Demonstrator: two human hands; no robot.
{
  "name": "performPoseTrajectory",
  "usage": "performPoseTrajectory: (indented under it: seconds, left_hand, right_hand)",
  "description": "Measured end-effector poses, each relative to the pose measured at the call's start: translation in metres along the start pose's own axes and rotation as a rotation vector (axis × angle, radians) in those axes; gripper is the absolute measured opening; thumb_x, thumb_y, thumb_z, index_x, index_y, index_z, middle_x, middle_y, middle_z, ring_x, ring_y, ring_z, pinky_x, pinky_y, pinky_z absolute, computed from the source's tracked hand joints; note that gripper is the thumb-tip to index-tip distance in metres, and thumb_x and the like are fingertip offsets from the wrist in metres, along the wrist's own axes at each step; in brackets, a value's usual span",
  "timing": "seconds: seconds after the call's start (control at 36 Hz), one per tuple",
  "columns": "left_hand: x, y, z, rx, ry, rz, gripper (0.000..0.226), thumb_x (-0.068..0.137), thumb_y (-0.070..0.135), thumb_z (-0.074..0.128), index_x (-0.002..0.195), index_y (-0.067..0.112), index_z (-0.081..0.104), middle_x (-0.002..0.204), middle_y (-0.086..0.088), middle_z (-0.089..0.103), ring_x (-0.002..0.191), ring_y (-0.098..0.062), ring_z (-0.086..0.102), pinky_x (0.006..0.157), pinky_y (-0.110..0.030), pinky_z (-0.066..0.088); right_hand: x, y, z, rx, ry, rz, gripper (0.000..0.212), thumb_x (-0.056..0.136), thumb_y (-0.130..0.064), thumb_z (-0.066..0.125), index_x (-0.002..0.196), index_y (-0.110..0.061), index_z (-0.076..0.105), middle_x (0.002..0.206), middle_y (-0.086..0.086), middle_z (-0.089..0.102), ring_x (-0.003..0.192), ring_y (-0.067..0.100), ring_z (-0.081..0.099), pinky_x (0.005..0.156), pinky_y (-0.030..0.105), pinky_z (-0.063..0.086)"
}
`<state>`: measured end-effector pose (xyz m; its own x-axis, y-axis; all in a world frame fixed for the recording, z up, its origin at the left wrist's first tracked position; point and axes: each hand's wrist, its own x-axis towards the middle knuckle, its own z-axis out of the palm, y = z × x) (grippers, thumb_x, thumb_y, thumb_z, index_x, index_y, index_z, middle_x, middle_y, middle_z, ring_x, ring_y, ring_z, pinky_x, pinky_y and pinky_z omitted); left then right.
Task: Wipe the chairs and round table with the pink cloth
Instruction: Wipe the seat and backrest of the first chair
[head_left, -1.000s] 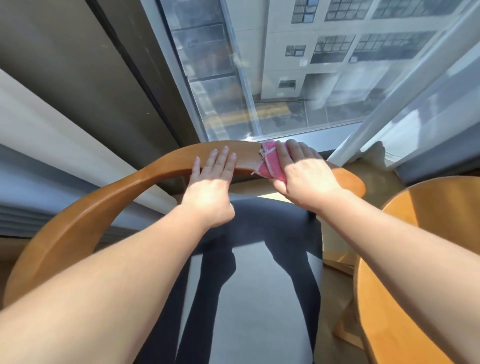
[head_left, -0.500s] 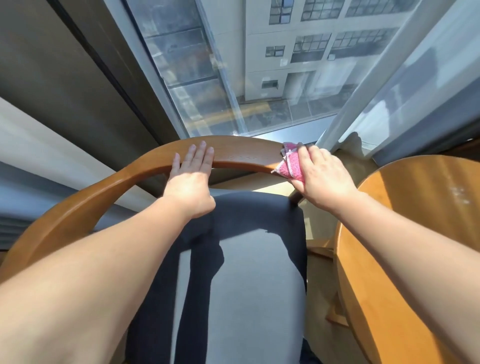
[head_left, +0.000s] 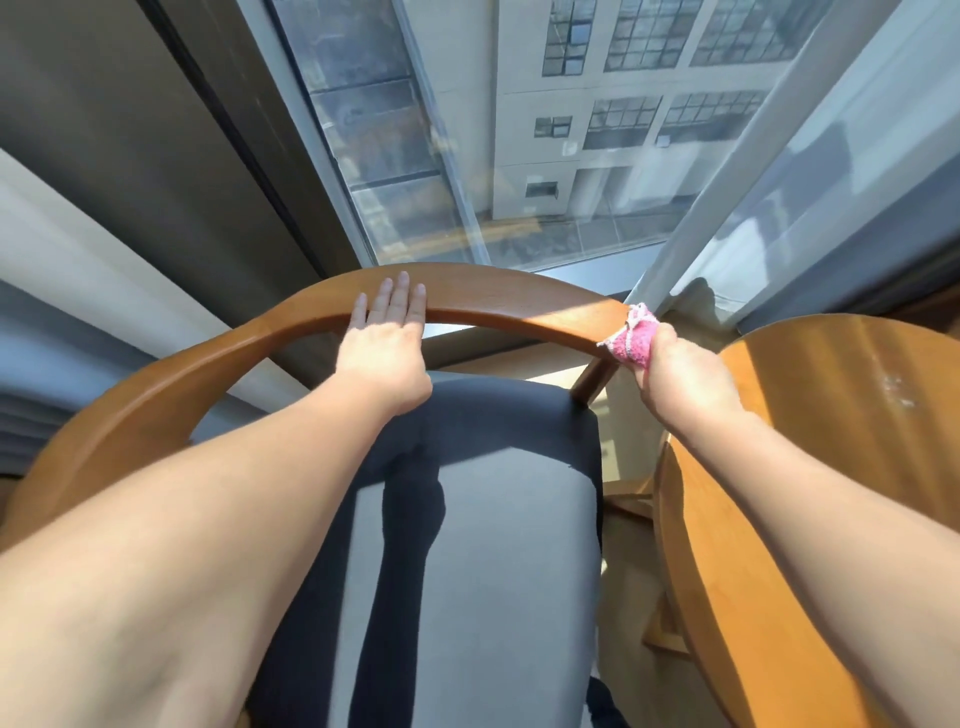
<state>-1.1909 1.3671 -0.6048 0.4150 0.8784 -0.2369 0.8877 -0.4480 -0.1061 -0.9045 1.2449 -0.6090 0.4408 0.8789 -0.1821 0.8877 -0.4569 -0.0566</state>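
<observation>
A wooden chair with a curved backrest rail (head_left: 218, 358) and a dark grey seat cushion (head_left: 483, 519) stands right in front of me. My left hand (head_left: 387, 351) lies flat with straight fingers on top of the rail near its middle. My right hand (head_left: 685, 374) grips the bunched pink cloth (head_left: 634, 340) against the rail's right end, above the rail's support post. The round wooden table (head_left: 810, 467) is at the right, beside the chair.
A tall glass window (head_left: 519, 156) with a pale frame runs just behind the chair, with a dark wall panel to its left. A strip of light floor (head_left: 623, 571) shows between the chair and the table.
My right hand has slid the pink cloth rightward along the rail to its right end. My left hand has stayed flat on the rail. The view has shifted right, showing more of the table.
</observation>
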Motion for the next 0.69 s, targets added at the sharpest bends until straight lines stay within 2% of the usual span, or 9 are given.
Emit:
performPoseTrajectory:
  seconds: [0.17, 0.25, 0.33, 0.39, 0.44, 0.5, 0.56, 0.61, 0.69]
  left_hand:
    - [-0.045, -0.004, 0.013, -0.074, 0.073, 0.021, 0.084, 0.083, 0.019, 0.053, 0.151, 0.018, 0.004, 0.159, -0.006, -0.002, 0.146, -0.023, -0.006, 0.116, -0.038, -0.006]
    - [-0.071, -0.015, 0.020, -0.104, 0.046, -0.008, 0.078, 0.086, 0.022, 0.053, 0.151, 0.017, 0.010, 0.159, -0.006, 0.005, 0.146, -0.022, -0.001, 0.111, -0.033, -0.009]
    - [-0.104, -0.029, 0.025, -0.204, 0.040, -0.061, 0.070, 0.085, 0.019, 0.054, 0.148, 0.016, 0.024, 0.156, -0.005, 0.021, 0.144, -0.023, 0.014, 0.115, -0.034, 0.007]
    - [-0.128, -0.038, 0.027, -0.266, 0.084, -0.102, 0.053, 0.084, 0.019, 0.055, 0.136, 0.017, 0.043, 0.140, -0.004, 0.047, 0.130, -0.024, 0.041, 0.105, -0.037, 0.035]
    - [-0.154, -0.047, 0.030, -0.282, 0.099, -0.124, 0.031, 0.086, 0.021, 0.055, 0.117, 0.019, 0.054, 0.113, -0.002, 0.062, 0.105, -0.026, 0.059, 0.085, -0.037, 0.051]
    - [-0.182, -0.056, 0.036, -0.294, 0.086, -0.149, 0.020, 0.089, 0.023, 0.054, 0.109, 0.020, 0.058, 0.100, 0.000, 0.064, 0.090, -0.022, 0.062, 0.077, -0.035, 0.051]
    - [-0.212, -0.065, 0.042, -0.318, 0.093, -0.189, 0.015, 0.092, 0.024, 0.052, 0.103, 0.018, 0.061, 0.095, 0.001, 0.065, 0.083, -0.014, 0.059, 0.077, -0.033, 0.050]
    - [-0.240, -0.069, 0.047, -0.300, 0.089, -0.199, 0.014, 0.091, 0.021, 0.051, 0.086, 0.012, 0.061, 0.083, -0.002, 0.063, 0.077, -0.016, 0.059, 0.072, -0.037, 0.050]
    - [-0.278, -0.063, 0.046, -0.324, 0.047, -0.286, 0.030, 0.091, 0.015, 0.046, 0.062, 0.015, 0.039, 0.068, -0.001, 0.049, 0.069, -0.019, 0.054, 0.062, -0.035, 0.041]
  right_hand:
    - [-0.021, -0.007, -0.004, 0.016, 0.065, -0.006, 0.026, 0.096, -0.025, 0.048, 0.103, -0.001, 0.055, 0.093, 0.022, 0.066, 0.084, 0.042, 0.063, 0.062, 0.034, 0.034]
    - [-0.040, -0.016, -0.008, 0.065, 0.036, -0.019, 0.027, 0.095, -0.025, 0.049, 0.108, -0.001, 0.053, 0.100, 0.020, 0.052, 0.088, 0.046, 0.060, 0.067, 0.038, 0.035]
    - [-0.059, -0.029, -0.012, 0.105, -0.014, -0.061, 0.027, 0.095, -0.023, 0.051, 0.115, -0.005, 0.050, 0.107, 0.016, 0.040, 0.087, 0.046, 0.058, 0.073, 0.043, 0.043]
    - [-0.072, -0.042, -0.014, 0.115, -0.039, -0.116, 0.025, 0.094, -0.020, 0.051, 0.115, -0.007, 0.047, 0.107, 0.016, 0.041, 0.089, 0.045, 0.058, 0.072, 0.042, 0.041]
    - [-0.084, -0.058, -0.016, 0.116, -0.043, -0.182, 0.026, 0.094, -0.019, 0.052, 0.118, -0.009, 0.047, 0.109, 0.015, 0.044, 0.090, 0.044, 0.058, 0.071, 0.040, 0.040]
    - [-0.097, -0.074, -0.017, 0.111, -0.040, -0.263, 0.027, 0.095, -0.020, 0.052, 0.120, -0.011, 0.048, 0.111, 0.014, 0.049, 0.093, 0.042, 0.059, 0.076, 0.042, 0.046]
    - [-0.108, -0.090, -0.020, 0.119, -0.046, -0.352, 0.024, 0.096, -0.021, 0.052, 0.119, -0.013, 0.048, 0.110, 0.013, 0.051, 0.093, 0.039, 0.061, 0.078, 0.045, 0.051]
    - [-0.117, -0.107, -0.021, 0.125, -0.062, -0.428, 0.022, 0.096, -0.021, 0.052, 0.118, -0.015, 0.049, 0.107, 0.011, 0.051, 0.090, 0.037, 0.062, 0.077, 0.045, 0.054]
    - [-0.129, -0.132, -0.020, 0.134, -0.062, -0.546, 0.024, 0.096, -0.020, 0.054, 0.119, -0.017, 0.050, 0.104, 0.008, 0.051, 0.088, 0.031, 0.062, 0.068, 0.035, 0.049]
